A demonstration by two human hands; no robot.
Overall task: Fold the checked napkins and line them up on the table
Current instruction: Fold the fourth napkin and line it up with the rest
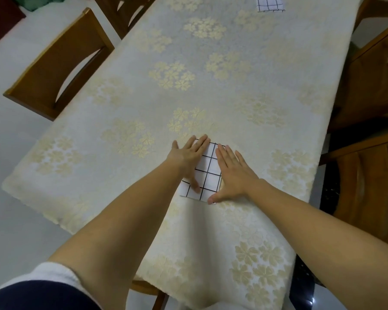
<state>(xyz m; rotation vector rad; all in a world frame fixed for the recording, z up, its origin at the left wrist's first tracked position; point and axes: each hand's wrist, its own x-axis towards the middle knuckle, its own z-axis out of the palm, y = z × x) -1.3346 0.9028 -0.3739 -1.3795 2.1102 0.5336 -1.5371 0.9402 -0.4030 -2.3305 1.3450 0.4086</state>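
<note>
1. One chair (58, 63) stands at the left side of the table (112, 166), which is covered by a cream flowered cloth (188, 74).
2. Left hand (186, 156): flat, fingers straight and spread, pressing the left part of the napkin (207, 173).
3. The napkin, folded small, lies on the table's near half, partly under both hands.
4. Right hand (232, 173): flat, fingers straight, pressing the napkin's right edge, thumb at its near corner.
5. A second napkin (270, 4) lies at the far end, well apart.
6. More chairs (372, 81) stand at the right.

I pressed my left hand (187, 158) and right hand (235, 173) flat on a folded napkin (208, 170); another napkin (270, 3) lay well apart.
</note>
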